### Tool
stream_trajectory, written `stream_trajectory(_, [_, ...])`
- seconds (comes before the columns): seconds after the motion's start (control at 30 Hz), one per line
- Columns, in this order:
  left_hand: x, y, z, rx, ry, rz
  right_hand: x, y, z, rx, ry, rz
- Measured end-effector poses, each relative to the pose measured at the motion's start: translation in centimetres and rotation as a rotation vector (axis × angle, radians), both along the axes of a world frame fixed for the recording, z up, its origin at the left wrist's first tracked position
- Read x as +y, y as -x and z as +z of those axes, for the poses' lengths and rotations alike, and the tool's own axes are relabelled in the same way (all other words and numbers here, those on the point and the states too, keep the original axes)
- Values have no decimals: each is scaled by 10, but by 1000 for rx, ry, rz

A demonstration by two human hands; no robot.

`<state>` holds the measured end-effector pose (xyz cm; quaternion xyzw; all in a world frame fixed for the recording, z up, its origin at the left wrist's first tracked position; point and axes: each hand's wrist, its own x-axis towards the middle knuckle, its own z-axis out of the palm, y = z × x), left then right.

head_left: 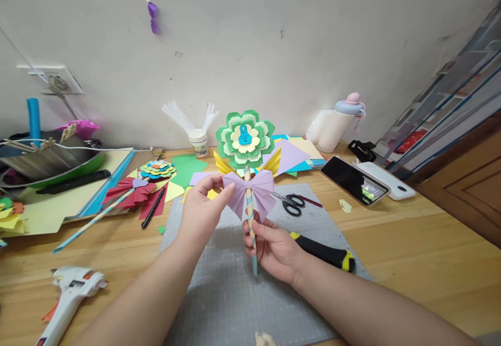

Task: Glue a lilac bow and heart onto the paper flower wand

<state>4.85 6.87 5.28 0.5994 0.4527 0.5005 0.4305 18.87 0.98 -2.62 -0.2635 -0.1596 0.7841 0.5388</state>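
A paper flower wand stands upright above the grey cutting mat [219, 304]. Its layered green and cream flower head [245, 138] has a blue rabbit face in the middle. Yellow folded wings [278, 162] stick out below the head. My left hand [203, 205] pinches the left side of the lilac paper bow [258, 192], thumb in front. Lower down, the fingers of my right hand [276, 247] are wrapped round the striped paper stick [250, 213]. The stick's blue tip shows beneath that hand.
Scissors [293, 205] and a black-and-yellow utility knife [324, 252] lie right of the wand. A white glue gun [74, 294] is at front left. Another flower wand [129, 197] rests at left. A phone [354, 179] lies at right, with a paper cup [198, 142] by the wall.
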Motion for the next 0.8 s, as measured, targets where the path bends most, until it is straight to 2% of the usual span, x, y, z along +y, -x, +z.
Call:
stream_trajectory(0.17, [1,1,0,40,19,-7,0,0,-1,0,-1,1])
stream_trajectory(0.37, [4,1,-2,-12,10,-44,-1,0,-1,3,3,6])
stream_trajectory(0.57, [3,6,4,172,-34,-72,-1,0,0,-2,8,0])
stream_trajectory(0.8, [0,2,5,193,-118,-41,0,0,-1,16,8,7])
